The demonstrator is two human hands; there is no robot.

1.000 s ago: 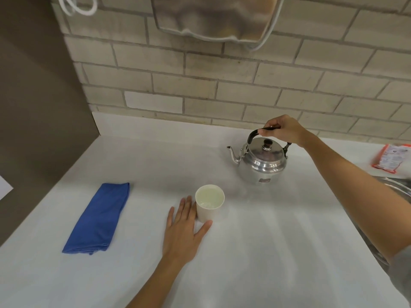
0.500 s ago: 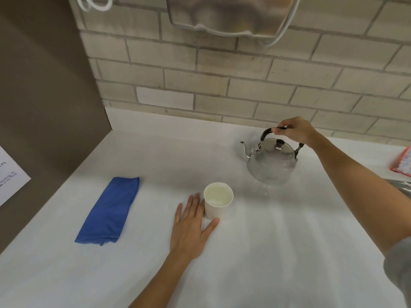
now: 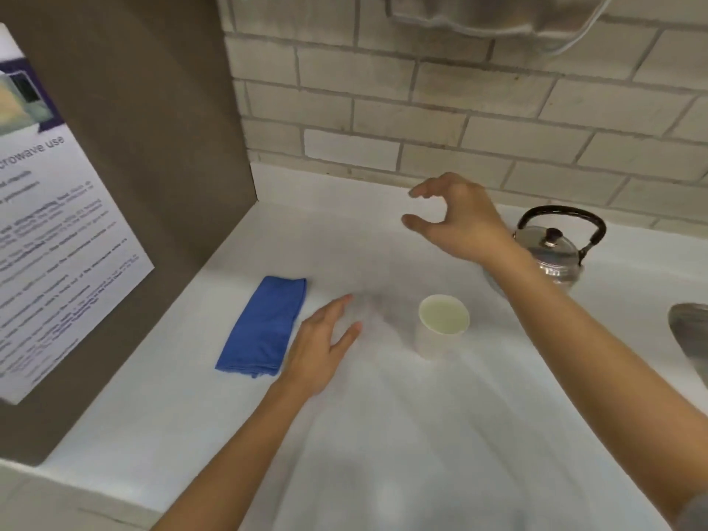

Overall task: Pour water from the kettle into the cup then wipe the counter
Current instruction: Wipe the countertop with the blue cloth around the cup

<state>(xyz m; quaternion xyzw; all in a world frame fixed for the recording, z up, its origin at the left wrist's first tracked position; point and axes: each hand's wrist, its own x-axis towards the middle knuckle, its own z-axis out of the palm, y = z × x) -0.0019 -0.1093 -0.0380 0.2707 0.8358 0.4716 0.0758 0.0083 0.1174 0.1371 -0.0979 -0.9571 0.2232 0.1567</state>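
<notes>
A steel kettle [image 3: 555, 249] with a black handle stands upright on the white counter [image 3: 421, 435] at the back right. A white paper cup [image 3: 440, 325] with liquid in it stands in the middle. A folded blue cloth [image 3: 266, 325] lies to the left. My right hand [image 3: 456, 220] hovers over the counter, left of the kettle, fingers curled apart and holding nothing. My left hand [image 3: 323, 344] lies flat and open between the cloth and the cup, touching neither.
A brown side panel [image 3: 153, 147] with a printed notice [image 3: 49, 239] walls off the left. A brick wall [image 3: 459, 109] runs behind the counter. The rim of a metal sink [image 3: 689, 331] shows at the right edge. A metal fixture [image 3: 479, 13] hangs above.
My right hand has let go of the kettle handle and moved left. My left hand has drawn away from the cup toward the cloth. The view has swung left.
</notes>
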